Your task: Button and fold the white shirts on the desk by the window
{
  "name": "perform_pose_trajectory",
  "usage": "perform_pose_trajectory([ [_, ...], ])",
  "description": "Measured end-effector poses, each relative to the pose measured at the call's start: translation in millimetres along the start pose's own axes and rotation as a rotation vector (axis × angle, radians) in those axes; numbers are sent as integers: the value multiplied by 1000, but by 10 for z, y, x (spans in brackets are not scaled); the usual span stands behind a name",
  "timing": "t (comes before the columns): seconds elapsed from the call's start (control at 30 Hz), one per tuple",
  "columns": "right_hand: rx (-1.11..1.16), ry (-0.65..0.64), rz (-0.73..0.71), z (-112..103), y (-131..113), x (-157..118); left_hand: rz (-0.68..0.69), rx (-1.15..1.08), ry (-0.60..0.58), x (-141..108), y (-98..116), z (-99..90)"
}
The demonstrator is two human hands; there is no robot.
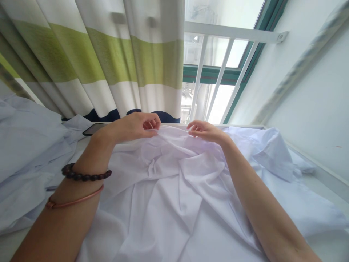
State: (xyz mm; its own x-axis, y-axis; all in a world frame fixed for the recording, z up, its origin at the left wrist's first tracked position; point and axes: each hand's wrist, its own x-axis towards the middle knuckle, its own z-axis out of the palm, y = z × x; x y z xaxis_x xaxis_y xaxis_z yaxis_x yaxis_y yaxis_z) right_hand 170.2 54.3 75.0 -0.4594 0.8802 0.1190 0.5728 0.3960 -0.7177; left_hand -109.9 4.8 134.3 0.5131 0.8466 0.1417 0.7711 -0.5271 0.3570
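A rumpled white shirt (163, 196) spreads across the surface in front of me, its folds running toward my body. At its far edge, my left hand (136, 125) is closed, with the cloth pinched between thumb and curled fingers. Across a short gap, my right hand (205, 131) rests low over the same edge. Its fingers are bent and a little apart from the thumb, which lies against the cloth. A dark beaded bracelet (85, 176) and a thin reddish band (79, 201) circle my left forearm.
A phone (94, 129) lies behind my left wrist. More white clothing is heaped at left (24, 138), and a white collared garment (272, 154) lies at right. Beyond stand a striped curtain (106, 54), a white railing (231, 34), a window and a white wall (321, 105).
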Motion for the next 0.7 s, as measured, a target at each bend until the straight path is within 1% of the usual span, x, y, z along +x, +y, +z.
perform_pose_trajectory([
  [0.03,44,-42,16,-18,-13,-19,-2,15,-8,-11,6,-9],
  [0.1,80,-169,33,-31,-35,-42,5,37,-31,-23,9,-15],
  [0.17,35,-296,30,-13,-52,-39,19,46,-46,-17,-4,-6],
  [0.2,0,-330,30,8,-60,-29,22,48,-49,-8,-16,2],
  [0.23,-35,-330,32,35,-68,-16,20,51,-48,4,-30,10],
  [0.33,-92,-209,21,141,-85,36,-8,77,-43,42,-72,28],
  [0.43,-132,-99,-30,252,-73,95,-21,91,-47,64,-88,32],
  [0.53,-226,3,-74,334,-29,145,-17,90,-42,63,-78,26],
  [0.6,-269,30,-102,368,4,163,-19,89,-39,60,-70,23],
  [0.7,-305,3,-132,391,39,166,-35,97,-42,56,-63,22],
])
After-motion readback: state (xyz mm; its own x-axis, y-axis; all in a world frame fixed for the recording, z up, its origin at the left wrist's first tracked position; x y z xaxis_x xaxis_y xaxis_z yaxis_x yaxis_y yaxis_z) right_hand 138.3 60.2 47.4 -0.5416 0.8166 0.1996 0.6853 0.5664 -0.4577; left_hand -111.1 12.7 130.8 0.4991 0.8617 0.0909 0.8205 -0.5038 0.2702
